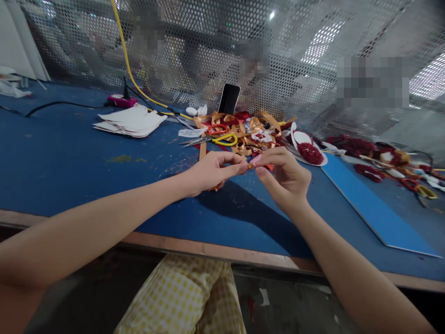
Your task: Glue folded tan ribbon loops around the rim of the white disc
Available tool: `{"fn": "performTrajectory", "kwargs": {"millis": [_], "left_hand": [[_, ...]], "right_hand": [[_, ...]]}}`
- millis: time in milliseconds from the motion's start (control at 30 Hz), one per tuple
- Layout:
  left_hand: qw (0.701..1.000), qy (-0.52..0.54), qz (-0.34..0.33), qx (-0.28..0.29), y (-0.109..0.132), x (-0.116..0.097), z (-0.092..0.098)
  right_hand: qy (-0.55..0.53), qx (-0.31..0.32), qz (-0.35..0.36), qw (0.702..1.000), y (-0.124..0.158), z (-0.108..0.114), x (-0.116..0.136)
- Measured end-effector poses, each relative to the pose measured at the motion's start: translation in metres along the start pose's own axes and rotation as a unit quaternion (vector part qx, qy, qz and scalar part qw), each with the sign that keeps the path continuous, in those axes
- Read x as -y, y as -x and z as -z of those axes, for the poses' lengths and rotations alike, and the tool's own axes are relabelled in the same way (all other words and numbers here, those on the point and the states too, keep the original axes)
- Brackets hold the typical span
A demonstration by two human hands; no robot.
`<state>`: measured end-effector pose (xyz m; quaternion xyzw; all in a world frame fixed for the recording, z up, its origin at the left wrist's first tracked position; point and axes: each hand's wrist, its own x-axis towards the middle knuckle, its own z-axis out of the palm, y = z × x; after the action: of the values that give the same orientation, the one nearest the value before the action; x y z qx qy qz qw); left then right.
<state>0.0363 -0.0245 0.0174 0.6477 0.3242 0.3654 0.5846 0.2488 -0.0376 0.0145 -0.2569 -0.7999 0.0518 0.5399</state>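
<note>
Over the blue table, my left hand [213, 170] is closed, thumb and forefinger pinching a small piece of copper-orange ribbon [251, 165]. More orange material [217, 187] shows beneath that hand. My right hand [288, 178] is at the ribbon's other side, its thumb and fingertips bent close together; what lies between them is too small to make out. A bit of pink [256, 158] shows at its fingertips. Just beyond my hands lie yellow-handled scissors [225, 139], red-handled scissors [218, 129] and a tangled heap of orange ribbon [259, 130].
A phone [229, 99] leans upright against the perforated metal screen [194, 55]. White sheets [130, 120] are stacked at left, near a pink power strip [122, 100]. To the right are a dark red pompom [310, 153], a blue board [375, 208] and more scraps.
</note>
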Motion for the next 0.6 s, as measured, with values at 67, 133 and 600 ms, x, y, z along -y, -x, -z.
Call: {"fn": "performTrajectory", "kwargs": {"millis": [67, 133, 600], "left_hand": [[1.0, 0.001, -0.001, 0.008, -0.0003, 0.0012, 0.0004], [1.0, 0.006, -0.011, 0.016, -0.0013, 0.0038, 0.0009], [0.998, 0.011, -0.02, 0.052, 0.0017, 0.0011, 0.0009]], "right_hand": [[0.003, 0.01, 0.007, 1.0, -0.0002, 0.0002, -0.0006], [0.007, 0.019, 0.01, 1.0, -0.0002, 0.0008, -0.0014], [0.006, 0.01, 0.003, 1.0, -0.0009, 0.0003, 0.0045]]}}
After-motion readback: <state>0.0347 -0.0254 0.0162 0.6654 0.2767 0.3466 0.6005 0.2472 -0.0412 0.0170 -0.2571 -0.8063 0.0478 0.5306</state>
